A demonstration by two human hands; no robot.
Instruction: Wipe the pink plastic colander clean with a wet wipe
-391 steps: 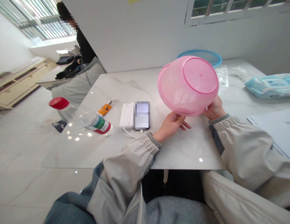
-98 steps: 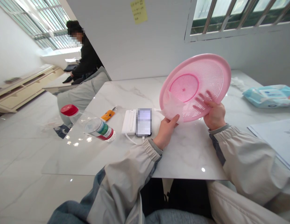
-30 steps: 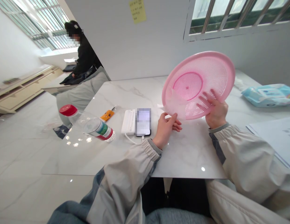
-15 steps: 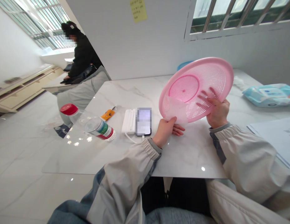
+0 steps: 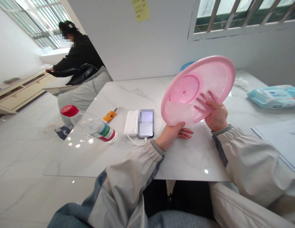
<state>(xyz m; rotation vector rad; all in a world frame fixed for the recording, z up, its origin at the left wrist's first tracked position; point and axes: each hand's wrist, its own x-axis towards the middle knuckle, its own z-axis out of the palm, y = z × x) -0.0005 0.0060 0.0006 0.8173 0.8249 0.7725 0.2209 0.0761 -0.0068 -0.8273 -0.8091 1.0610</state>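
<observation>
A pink plastic colander (image 5: pixel 209 76) is held tilted above the table, its hollow side facing me. My right hand (image 5: pixel 216 116) grips its right rim, thumb on the inside and fingers spread behind the mesh, where they show through. My left hand (image 5: pixel 174 134) is at the lower left rim, pinching a thin white wipe (image 5: pixel 180 114) between thumb and fingers. The wipe lies against the inner wall of the colander near that rim. Part of the left fingers is hidden under the wipe.
On the marble-look table (image 5: pixel 135 161) lie a phone (image 5: pixel 146 123), a white power bank (image 5: pixel 130 123), an orange tag (image 5: pixel 109 116) and a clear bottle (image 5: pixel 99 129) with a red cap. At right are a wipes pack (image 5: pixel 273 96) and papers (image 5: pixel 280 139). A person (image 5: pixel 78 53) sits beyond.
The colander has shifted slightly left and tilted a little more. My left hand has slid slightly right and down with the wipe. The person in the background has stretched an arm out leftward.
</observation>
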